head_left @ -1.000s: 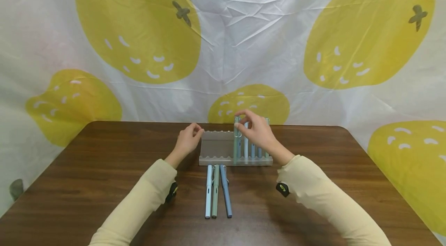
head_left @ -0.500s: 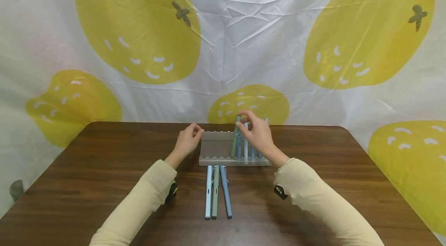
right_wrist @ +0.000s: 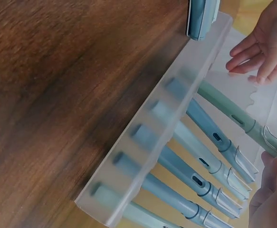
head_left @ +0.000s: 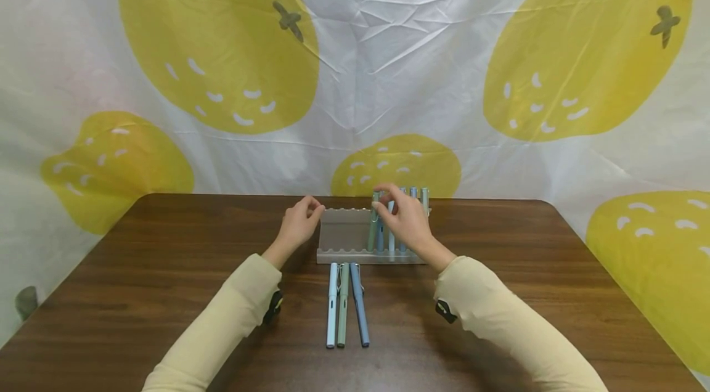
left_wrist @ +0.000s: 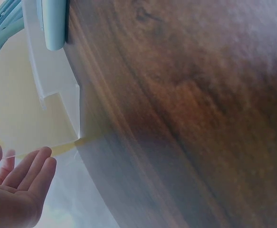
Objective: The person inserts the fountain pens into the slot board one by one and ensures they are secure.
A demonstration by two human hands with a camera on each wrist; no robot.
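A clear, notched pen rack (head_left: 345,233) stands on the table, with several blue and green capped pens upright in its right part. My right hand (head_left: 409,218) pinches a green pen (head_left: 373,235) near its clip end. That pen's lower end sits behind the rack's front lip, left of the other pens, as the right wrist view shows too. At the rack's left end, my left hand (head_left: 299,222) holds the top corner of the back panel between thumb and index finger; its other fingers (left_wrist: 33,173) are loosely bent.
In front of the rack, a light blue pen (head_left: 331,306), a green pen (head_left: 342,306) and a darker blue pen (head_left: 359,306) lie on the wooden table (head_left: 222,232). A white curtain with yellow fruit prints (head_left: 396,164) hangs behind.
My right hand has lowered the green pen slightly and moved it a little left, bringing it into line with the rack row. The left hand has kept still.
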